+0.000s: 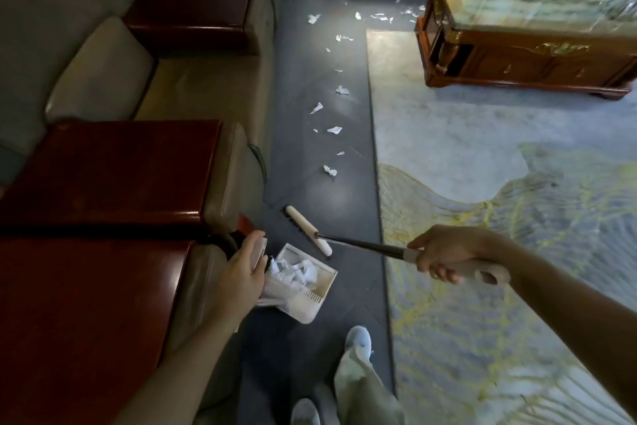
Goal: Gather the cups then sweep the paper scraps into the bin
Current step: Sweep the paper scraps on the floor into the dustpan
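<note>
Room: dim sitting room; a dark strip of floor (344, 200) runs between a sofa (103, 80) at 9 o'clock and a pale rug (482, 135) at 3 o'clock, with a low wooden table (517, 56) at 1 o'clock.
Paper scraps (330, 170): strewn up the floor strip from just beyond the broom toward 12 o'clock, lying apart from one another; more gather by the table's near corner.
Broom (306, 228): its pale head rests on the floor just beside the dustpan, at the pan's 12 o'clock.
Dustpan (310, 300): white, on the floor by the sofa's end, already heaped with crumpled paper.
Right hand (444, 252): wrapped round the pale grip at the top of the broom's dark shaft.
Left hand (241, 269): curled over the dustpan's upright handle, holding it.
Cups, bin: neither is in sight.
Handling: the scraps look feather-light and crumpled, likely to flutter or skip under the bristles, so short, low strokes seem wise. The broom looks stiff and light, and a grip lower on the shaft might give finer control. The loaded dustpan should weigh little, but I'd carry it level by its handle so the heap stays in.
</note>
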Demonstrator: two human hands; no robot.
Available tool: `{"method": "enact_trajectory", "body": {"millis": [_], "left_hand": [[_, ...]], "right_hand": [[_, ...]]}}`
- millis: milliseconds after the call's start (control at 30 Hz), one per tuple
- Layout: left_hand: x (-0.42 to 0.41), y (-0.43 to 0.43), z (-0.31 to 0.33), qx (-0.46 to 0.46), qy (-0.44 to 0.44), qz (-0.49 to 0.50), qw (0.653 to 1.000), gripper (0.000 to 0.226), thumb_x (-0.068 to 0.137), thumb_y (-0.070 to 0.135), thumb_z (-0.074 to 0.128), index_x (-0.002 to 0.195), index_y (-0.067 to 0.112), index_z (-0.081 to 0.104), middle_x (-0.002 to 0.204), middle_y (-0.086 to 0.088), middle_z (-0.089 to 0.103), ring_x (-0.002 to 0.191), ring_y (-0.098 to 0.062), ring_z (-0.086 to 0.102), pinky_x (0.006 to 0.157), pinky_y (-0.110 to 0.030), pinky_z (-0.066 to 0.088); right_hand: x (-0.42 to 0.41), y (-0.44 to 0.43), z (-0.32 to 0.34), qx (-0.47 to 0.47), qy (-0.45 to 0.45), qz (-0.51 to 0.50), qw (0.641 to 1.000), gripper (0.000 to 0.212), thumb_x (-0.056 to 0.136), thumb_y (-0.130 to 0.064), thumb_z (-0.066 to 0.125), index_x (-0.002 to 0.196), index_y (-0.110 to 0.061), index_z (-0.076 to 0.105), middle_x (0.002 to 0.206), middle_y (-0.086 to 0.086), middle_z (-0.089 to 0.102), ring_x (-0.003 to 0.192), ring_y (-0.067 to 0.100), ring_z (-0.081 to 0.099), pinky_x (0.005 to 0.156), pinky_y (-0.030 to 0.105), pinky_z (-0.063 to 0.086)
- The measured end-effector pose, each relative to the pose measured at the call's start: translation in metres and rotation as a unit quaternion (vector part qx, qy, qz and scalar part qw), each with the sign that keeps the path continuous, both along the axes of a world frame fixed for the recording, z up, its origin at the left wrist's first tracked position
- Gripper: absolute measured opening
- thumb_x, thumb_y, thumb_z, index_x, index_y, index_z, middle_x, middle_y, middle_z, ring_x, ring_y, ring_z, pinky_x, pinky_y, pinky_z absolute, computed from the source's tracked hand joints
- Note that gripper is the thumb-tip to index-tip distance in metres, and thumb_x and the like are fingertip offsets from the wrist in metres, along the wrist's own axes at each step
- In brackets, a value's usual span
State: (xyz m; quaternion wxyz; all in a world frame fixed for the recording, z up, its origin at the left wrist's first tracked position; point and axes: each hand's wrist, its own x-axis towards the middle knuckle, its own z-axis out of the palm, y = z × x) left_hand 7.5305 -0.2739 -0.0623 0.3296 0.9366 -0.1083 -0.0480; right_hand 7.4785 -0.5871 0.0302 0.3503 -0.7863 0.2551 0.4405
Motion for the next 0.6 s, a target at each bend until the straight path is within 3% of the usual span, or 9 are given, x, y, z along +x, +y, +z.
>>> {"method": "enact_trajectory", "body": {"millis": [133, 233, 333, 400, 600], "left_hand": [[0.047, -0.028, -0.009, -0.030, 0.031, -0.003, 0.999, 0.040, 0.094, 0.015, 0.053, 0.134, 0.021, 0.048, 0.129, -0.007, 0.059, 0.117, -0.027, 0.055, 0.086, -0.025, 0.040], [0.093, -0.058, -0.014, -0.042, 0.046, -0.003, 0.998, 0.041, 0.095, 0.019, 0.051, 0.135, 0.025, 0.045, 0.131, -0.005, 0.057, 0.120, -0.026, 0.053, 0.094, -0.032, 0.041], [0.138, -0.091, -0.011, -0.035, 0.034, 0.021, 0.999, 0.041, 0.095, 0.022, 0.052, 0.135, 0.029, 0.044, 0.131, -0.002, 0.057, 0.117, -0.027, 0.055, 0.091, -0.033, 0.041], [0.166, -0.112, -0.011, -0.043, 0.025, 0.046, 0.998, 0.041, 0.095, 0.023, 0.052, 0.134, 0.030, 0.046, 0.128, -0.001, 0.060, 0.111, -0.028, 0.059, 0.086, -0.034, 0.043], [0.246, -0.167, -0.014, -0.080, 0.029, 0.077, 0.993, 0.039, 0.095, 0.018, 0.052, 0.132, 0.026, 0.049, 0.123, 0.000, 0.062, 0.110, -0.025, 0.059, 0.082, -0.026, 0.040]], "right_hand": [[0.041, -0.028, -0.014, -0.029, -0.034, -0.029, 0.999, 0.043, 0.085, 0.003, 0.053, 0.126, 0.015, 0.051, 0.048, 0.007, 0.049, 0.041, 0.018, 0.045, 0.041, 0.023, 0.037], [0.083, -0.049, -0.027, -0.056, -0.061, -0.007, 0.997, 0.032, 0.087, -0.001, 0.048, 0.114, 0.011, 0.060, 0.053, 0.004, 0.050, 0.034, 0.008, 0.045, 0.040, 0.016, 0.036], [0.121, -0.073, -0.040, -0.073, -0.082, -0.019, 0.994, 0.014, 0.087, -0.003, 0.046, 0.094, -0.002, 0.058, 0.068, 0.010, 0.057, 0.042, 0.011, 0.049, 0.042, 0.018, 0.040], [0.150, -0.094, -0.045, -0.073, -0.096, -0.032, 0.992, 0.007, 0.089, -0.006, 0.048, 0.095, -0.009, 0.050, 0.079, 0.011, 0.058, 0.052, 0.016, 0.052, 0.048, 0.021, 0.045], [0.256, -0.149, -0.057, -0.064, -0.121, -0.074, 0.988, 0.011, 0.087, 0.003, 0.045, 0.081, 0.001, 0.054, 0.061, 0.013, 0.055, 0.040, 0.015, 0.047, 0.041, 0.022, 0.040]]}}
